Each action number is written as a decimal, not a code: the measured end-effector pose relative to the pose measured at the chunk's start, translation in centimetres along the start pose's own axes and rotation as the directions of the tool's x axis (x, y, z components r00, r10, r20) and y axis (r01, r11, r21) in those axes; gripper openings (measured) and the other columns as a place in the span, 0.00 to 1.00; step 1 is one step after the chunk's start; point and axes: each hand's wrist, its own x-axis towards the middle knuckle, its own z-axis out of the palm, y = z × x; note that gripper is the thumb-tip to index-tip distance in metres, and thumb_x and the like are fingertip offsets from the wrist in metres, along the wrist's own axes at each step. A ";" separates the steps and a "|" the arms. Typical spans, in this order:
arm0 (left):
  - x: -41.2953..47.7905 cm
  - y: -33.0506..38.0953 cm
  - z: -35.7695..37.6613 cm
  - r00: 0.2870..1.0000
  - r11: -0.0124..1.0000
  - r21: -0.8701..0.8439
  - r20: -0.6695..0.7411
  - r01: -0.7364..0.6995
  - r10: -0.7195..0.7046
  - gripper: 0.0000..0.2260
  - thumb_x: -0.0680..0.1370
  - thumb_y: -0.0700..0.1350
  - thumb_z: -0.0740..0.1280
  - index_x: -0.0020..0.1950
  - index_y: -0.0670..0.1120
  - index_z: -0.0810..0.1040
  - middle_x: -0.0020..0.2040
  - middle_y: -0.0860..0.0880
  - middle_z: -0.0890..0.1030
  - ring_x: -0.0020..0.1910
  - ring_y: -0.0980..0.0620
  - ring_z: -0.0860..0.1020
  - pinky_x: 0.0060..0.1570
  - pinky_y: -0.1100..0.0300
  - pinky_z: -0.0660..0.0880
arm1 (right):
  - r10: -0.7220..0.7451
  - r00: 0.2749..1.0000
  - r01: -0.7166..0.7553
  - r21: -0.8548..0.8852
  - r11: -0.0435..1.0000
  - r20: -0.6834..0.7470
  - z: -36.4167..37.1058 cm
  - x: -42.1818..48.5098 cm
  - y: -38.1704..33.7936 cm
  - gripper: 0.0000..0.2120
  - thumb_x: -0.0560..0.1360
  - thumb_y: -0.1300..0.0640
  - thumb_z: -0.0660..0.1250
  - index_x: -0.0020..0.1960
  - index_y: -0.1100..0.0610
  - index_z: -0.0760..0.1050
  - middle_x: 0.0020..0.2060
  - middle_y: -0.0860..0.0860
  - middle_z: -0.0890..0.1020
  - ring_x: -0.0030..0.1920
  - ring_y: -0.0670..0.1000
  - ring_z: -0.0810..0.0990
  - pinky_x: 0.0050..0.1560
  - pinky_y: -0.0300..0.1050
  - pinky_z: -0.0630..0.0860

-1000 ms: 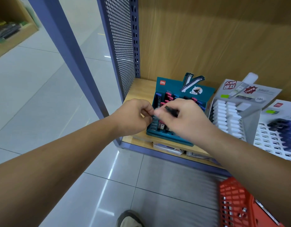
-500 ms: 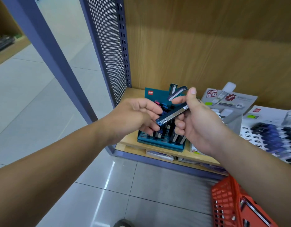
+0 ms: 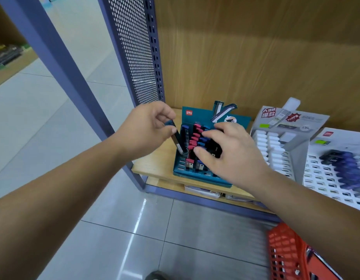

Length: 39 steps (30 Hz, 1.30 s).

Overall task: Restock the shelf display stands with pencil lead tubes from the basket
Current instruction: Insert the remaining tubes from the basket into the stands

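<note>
A teal display stand point(image 3: 195, 177) sits on the wooden shelf point(image 3: 154, 164), holding several red- and blue-capped lead tubes in slots. My left hand point(image 3: 146, 128) pinches one blue-capped lead tube point(image 3: 177, 139) by its top, its lower tip at a slot in the stand's left column. My right hand point(image 3: 233, 156) hovers over the stand's right side, fingers curled round a bundle of dark lead tubes point(image 3: 214, 147). The red basket point(image 3: 286, 253) stands on the floor at the bottom right, its contents mostly out of view.
A white stand point(image 3: 276, 142) with white tubes and a grey stand point(image 3: 336, 174) with purple tubes stand to the right. A perforated blue panel point(image 3: 134, 47) and slanted post point(image 3: 59, 63) close the shelf's left side. My shoe point(image 3: 154, 276) shows below.
My left hand has taken one tube from the bundle and brought it down to the stand's left column. My right hand has turned palm-down over the stand with the remaining tubes.
</note>
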 end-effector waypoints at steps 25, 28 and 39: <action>3.3 -2.9 3.4 0.950 0.917 0.250 0.085 -0.312 0.300 0.07 0.79 0.38 0.71 0.53 0.48 0.85 0.44 0.54 0.85 0.44 0.55 0.83 0.50 0.52 0.81 | -0.051 0.994 0.062 -0.109 0.992 0.099 1.2 -0.7 1.4 0.28 0.81 0.35 0.55 0.73 0.47 0.76 0.71 0.53 0.75 0.73 0.58 0.69 0.71 0.61 0.70; 3.5 -2.7 3.7 0.931 0.877 0.315 0.080 -0.364 0.357 0.07 0.80 0.39 0.70 0.55 0.47 0.85 0.47 0.53 0.85 0.46 0.54 0.81 0.51 0.51 0.79 | -0.045 0.994 0.056 -0.108 0.993 0.102 1.1 -0.6 1.4 0.29 0.80 0.34 0.55 0.73 0.47 0.76 0.71 0.53 0.75 0.73 0.58 0.69 0.70 0.62 0.71; 4.2 -3.1 4.3 0.931 0.876 0.316 0.147 -0.364 0.334 0.07 0.80 0.40 0.71 0.55 0.48 0.85 0.48 0.52 0.85 0.46 0.53 0.81 0.50 0.51 0.80 | -0.003 0.986 0.023 -0.119 0.993 0.164 0.3 -0.2 1.1 0.37 0.78 0.30 0.50 0.76 0.51 0.72 0.73 0.51 0.73 0.74 0.55 0.66 0.73 0.59 0.68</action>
